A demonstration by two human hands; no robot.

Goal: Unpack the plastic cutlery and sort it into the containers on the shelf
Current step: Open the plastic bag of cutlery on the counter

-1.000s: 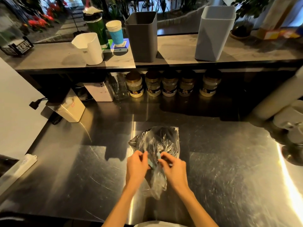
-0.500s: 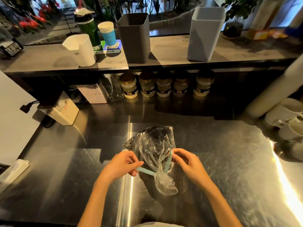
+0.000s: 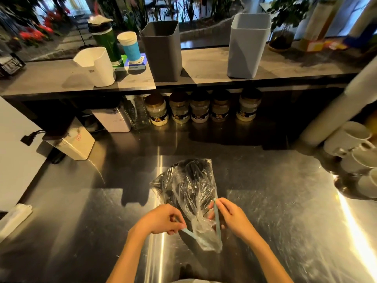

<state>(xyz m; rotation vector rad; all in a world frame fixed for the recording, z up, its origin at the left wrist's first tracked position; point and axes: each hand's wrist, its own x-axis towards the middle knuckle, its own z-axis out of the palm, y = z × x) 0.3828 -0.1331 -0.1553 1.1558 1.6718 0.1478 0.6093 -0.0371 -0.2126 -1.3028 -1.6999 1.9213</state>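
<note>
Thin crinkly bag (image 3: 189, 193) of black cutlery (image 3: 193, 172): light, floppy, slippery. Left hand (image 3: 161, 220), right hand (image 3: 230, 216) pinched teal tie (image 3: 217, 219) ends; best held at neck.

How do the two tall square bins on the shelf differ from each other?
The dark grey bin stands left of the light grey bin, nearer the white container. The dark grey bin is charcoal; the light grey bin is pale and looks slightly larger. Both stand upright, open-topped and tapered, on the shelf.
</note>
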